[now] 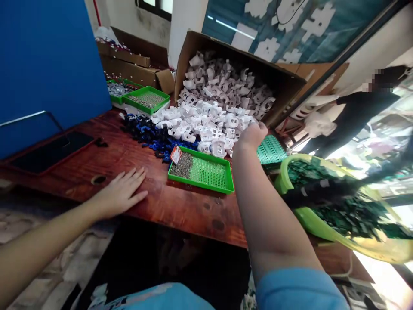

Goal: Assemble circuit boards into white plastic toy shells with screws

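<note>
My left hand (121,192) lies flat on the reddish wooden table (190,211), fingers spread, nothing under it that shows. My right hand (253,134) reaches to the right edge of a heap of white plastic parts (206,122); its fingers are mostly hidden, so what it holds cannot be made out. The heap spills from a tipped cardboard box (284,82). Between my arms sits a green tray (211,172) with small metal pieces (183,165) at its left end and a red-and-white label. Blue and black parts (155,135) lie left of the white heap.
A dark phone-like slab (53,153) lies at the left by a blue panel (48,64). Two green trays (146,99) stand at the back. At the right are a turquoise basket (271,150), a yellow-green tub (287,172) of green pieces, and a person (364,107) in dark clothes.
</note>
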